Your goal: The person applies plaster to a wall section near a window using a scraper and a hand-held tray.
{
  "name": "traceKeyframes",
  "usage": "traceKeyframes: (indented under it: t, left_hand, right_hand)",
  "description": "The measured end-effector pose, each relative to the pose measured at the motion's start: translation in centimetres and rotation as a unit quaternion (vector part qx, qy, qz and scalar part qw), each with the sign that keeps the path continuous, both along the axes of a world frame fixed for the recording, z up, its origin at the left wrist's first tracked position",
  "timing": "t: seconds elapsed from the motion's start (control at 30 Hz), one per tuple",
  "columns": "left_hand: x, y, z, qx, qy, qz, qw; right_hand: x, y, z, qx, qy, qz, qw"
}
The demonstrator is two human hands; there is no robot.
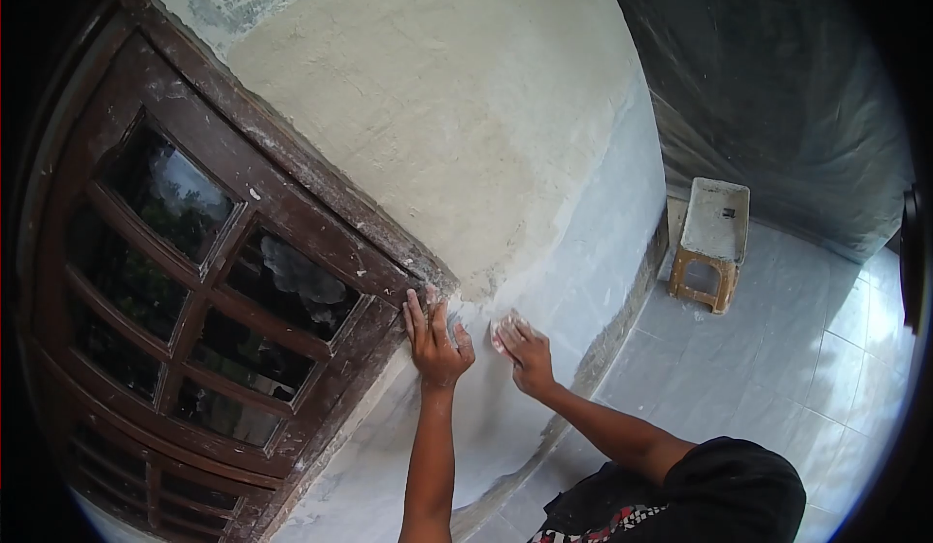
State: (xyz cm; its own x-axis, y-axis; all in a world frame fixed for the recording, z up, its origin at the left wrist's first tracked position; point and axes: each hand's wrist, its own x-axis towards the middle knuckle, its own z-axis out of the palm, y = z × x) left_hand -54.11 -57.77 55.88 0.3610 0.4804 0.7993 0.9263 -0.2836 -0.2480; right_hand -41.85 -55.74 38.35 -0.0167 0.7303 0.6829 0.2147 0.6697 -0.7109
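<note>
My left hand (439, 347) rests with its fingers apart on the lower corner of the brown wooden window frame (389, 269), where it meets the plastered wall (418, 135). To its right, my right hand (525, 350) presses against the pale, smoother part of the wall (573, 271). Its whitened fingers are bent round a small, pale, reddish-edged thing (502, 337), too hidden to name. Nothing shows between the fingers of the left hand.
A white-smeared tray (717, 220) sits on a small tan stool (720, 290) on the tiled floor (739, 378). Dark plastic sheeting (768, 105) hangs behind it. Glass panes (287, 276) fill the brown frame.
</note>
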Motion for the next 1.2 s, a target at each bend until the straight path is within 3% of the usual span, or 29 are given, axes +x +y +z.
traceKeyframes:
  t: [0.07,0.13,0.17,0.23,0.3,0.37,0.47,0.53,0.67,0.7,0.77,0.8,0.83,0.9,1.03,1.13,1.2]
  left_hand:
    - [0.1,0.2,0.0,0.006,0.007,0.005,1.000]
    - [0.0,0.1,0.0,0.005,0.012,0.011,1.000]
    - [0.1,0.2,0.1,0.006,0.012,0.011,1.000]
    - [0.3,0.1,0.2,-0.009,0.011,0.016,1.000]
    - [0.3,0.2,0.1,-0.006,0.011,0.020,1.000]
    - [0.2,0.4,-0.1,-0.005,0.011,0.026,1.000]
    - [0.3,0.2,-0.2,-0.016,0.015,0.046,0.999]
    - [1.0,-0.3,0.0,-0.019,0.028,0.141,0.990]
    - [0.6,-1.6,-1.6,-0.068,0.037,0.224,0.971]
    - [0.4,-1.8,-2.0,-0.080,0.047,0.236,0.967]
    - [0.3,-1.6,-2.2,-0.089,0.061,0.247,0.963]
    - [0.4,-1.6,-2.2,-0.087,0.066,0.256,0.960]
    - [0.5,-1.6,-2.4,-0.085,0.071,0.266,0.958]
    - [0.9,-1.5,-2.6,-0.073,0.074,0.277,0.955]
    - [0.6,-0.9,-3.3,-0.027,0.083,0.285,0.955]
    - [0.4,-0.5,-3.8,-0.019,0.077,0.290,0.954]
    - [0.3,-0.5,-4.0,-0.015,0.069,0.288,0.955]
  right_hand:
    - [1.8,-1.7,-2.8,-0.031,-0.048,0.031,0.998]
    - [3.9,-1.2,-1.6,-0.061,0.017,0.093,0.994]
    - [4.4,1.0,0.3,-0.013,0.045,0.036,0.998]
    - [6.9,6.8,9.3,0.078,0.107,-0.068,0.989]
    - [8.1,12.6,15.7,0.077,0.181,-0.091,0.976]
    - [8.6,16.9,20.2,0.144,0.165,-0.137,0.966]
    - [5.1,14.7,19.7,0.111,0.071,-0.176,0.976]
    - [1.5,11.1,13.9,0.099,0.052,-0.140,0.984]
    - [0.1,0.7,2.1,0.057,0.022,-0.019,0.998]
    - [1.2,-1.3,0.4,0.023,-0.032,0.007,0.999]
    - [2.9,-0.6,-0.7,-0.001,-0.023,0.035,0.999]
    - [3.2,-0.2,-0.7,-0.027,-0.018,0.064,0.997]
    - [3.9,1.3,1.7,-0.003,0.024,0.024,0.999]
    - [5.7,6.6,9.4,0.052,0.058,-0.087,0.993]
    - [7.8,15.2,20.8,0.135,0.167,-0.159,0.964]
    - [5.2,15.8,19.1,0.096,0.105,-0.145,0.979]
    - [2.7,12.0,14.8,0.090,0.076,-0.133,0.984]
